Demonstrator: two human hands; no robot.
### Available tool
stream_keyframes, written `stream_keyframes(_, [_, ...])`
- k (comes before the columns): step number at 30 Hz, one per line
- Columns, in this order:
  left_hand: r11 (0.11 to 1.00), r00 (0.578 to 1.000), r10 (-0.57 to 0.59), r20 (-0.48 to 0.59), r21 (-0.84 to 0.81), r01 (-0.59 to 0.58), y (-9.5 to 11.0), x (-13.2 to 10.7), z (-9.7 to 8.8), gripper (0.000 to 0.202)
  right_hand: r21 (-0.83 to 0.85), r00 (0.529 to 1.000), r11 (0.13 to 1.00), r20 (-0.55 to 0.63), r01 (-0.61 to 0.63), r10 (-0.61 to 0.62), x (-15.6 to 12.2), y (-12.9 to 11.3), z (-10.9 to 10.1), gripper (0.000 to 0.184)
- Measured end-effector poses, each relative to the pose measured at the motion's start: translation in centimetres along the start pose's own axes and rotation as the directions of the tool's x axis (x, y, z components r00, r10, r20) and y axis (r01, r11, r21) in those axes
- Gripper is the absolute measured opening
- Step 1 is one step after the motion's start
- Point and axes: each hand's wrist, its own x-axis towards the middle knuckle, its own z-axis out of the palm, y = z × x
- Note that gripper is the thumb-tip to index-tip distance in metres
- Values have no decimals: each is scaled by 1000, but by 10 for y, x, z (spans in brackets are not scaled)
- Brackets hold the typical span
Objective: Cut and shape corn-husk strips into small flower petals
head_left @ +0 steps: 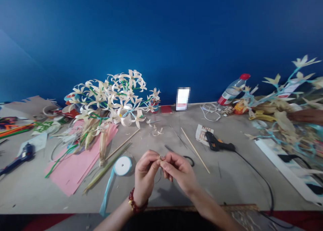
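Observation:
My left hand (147, 168) and my right hand (179, 172) meet above the middle of the table, thumbs and fingertips pinched together. Between them is a small tan piece (159, 158), mostly hidden by the fingers. A thin dark strand (160, 173) hangs below the fingertips. Beaded red bracelets circle my left wrist. Just left of that hand lies a roll of light blue ribbon (122, 165), its tail running to the front edge. Partly behind my right hand are scissors (189, 160) with a black handle. A thin wooden stick (195, 151) lies beyond them.
White paper-like flowers (121, 96) stand at back left, above pink sheets (68, 172). A black glue gun (219, 143) trails its cord past a power strip (282, 170) at right. Behind are a lit phone (182, 98) and a plastic bottle (232, 91). Another glue gun (25, 153) lies far left.

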Motion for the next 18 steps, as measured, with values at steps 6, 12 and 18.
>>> stream_keyframes(6, [983,992,-110,57,-140,117,-3,0,-1,11,65,999,997,5,-40,40,1,3,-1,41])
stream_keyframes(12, [954,977,-196,80,-213,209,-2,1,-1,15,84,995,993,-51,-86,91,0,5,-3,44])
stream_keyframes(18, [920,956,-294,25,-265,289,-6,-2,2,20,27,994,999,-98,-35,38,-1,4,2,44])
